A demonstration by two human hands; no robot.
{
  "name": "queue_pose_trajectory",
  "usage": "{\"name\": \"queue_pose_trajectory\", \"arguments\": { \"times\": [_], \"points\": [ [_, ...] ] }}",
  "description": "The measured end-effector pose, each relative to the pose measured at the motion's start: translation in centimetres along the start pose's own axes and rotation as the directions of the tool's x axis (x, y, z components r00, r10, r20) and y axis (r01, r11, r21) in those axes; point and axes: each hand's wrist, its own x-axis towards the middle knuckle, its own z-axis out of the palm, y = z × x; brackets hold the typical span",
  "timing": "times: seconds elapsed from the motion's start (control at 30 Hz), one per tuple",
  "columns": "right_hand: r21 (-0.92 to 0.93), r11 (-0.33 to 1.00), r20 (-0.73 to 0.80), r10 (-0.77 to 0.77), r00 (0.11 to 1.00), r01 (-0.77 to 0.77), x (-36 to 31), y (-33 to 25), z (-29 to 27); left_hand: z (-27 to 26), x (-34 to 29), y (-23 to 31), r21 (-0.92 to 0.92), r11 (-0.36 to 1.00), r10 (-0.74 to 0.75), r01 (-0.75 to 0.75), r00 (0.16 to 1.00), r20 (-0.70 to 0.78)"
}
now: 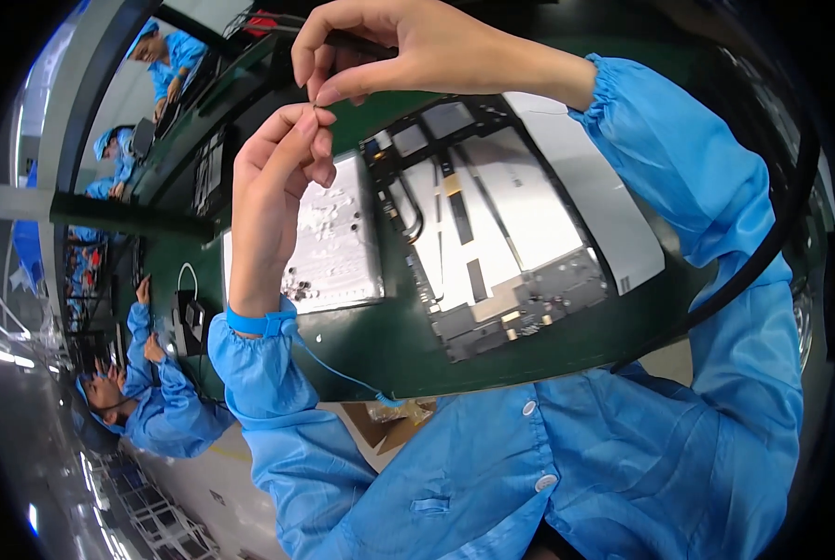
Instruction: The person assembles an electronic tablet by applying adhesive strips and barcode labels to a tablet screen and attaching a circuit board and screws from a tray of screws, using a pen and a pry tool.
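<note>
Left hand (270, 187) and right hand (431, 47): fingertips meet, pinching 1 tiny piece (318, 105), kind unclear | location: raised near white sheet (357, 280), above tabletop (361, 345) | handling: probably light, fragile, easily dropped; best held by edges

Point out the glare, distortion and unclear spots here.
In the head view, glare whitens the open device; in the head view, the near edge of the green table bows and the picture's corners fall to black; also in the head view, detail where the left hand and right hand meet at the fingers is too small to tell.
</note>
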Motion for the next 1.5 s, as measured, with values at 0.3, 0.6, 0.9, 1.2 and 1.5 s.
{"name": "queue_pose_trajectory", "arguments": {
  "times": [0.3,0.6,0.9,1.2,1.5],
  "points": [
    [-0.202,0.917,-0.369,0.255,0.894,-0.345,-8.9,-1.4,-2.1,8.1,2.5,-2.2,0.857,0.355,0.519,-0.374,0.841,0.152],
    [-0.128,0.912,-0.428,0.304,0.851,-0.390,-11.8,0.2,-2.5,9.7,3.4,-2.7,0.894,0.070,0.578,-0.443,0.748,0.325],
    [-0.144,0.912,-0.421,0.294,0.858,-0.384,-14.2,4.5,-2.7,10.4,4.1,-4.7,0.901,0.340,0.371,-0.271,0.919,0.136],
    [-0.163,0.893,-0.428,0.318,0.846,-0.419,-14.4,4.9,-2.0,10.9,4.5,-5.3,0.911,0.259,0.328,-0.322,0.916,0.231],
    [-0.256,0.832,-0.378,0.383,0.843,-0.493,-15.2,5.3,-2.4,11.0,4.1,-5.0,0.900,0.317,0.287,-0.301,0.934,0.211]
  ]
}}
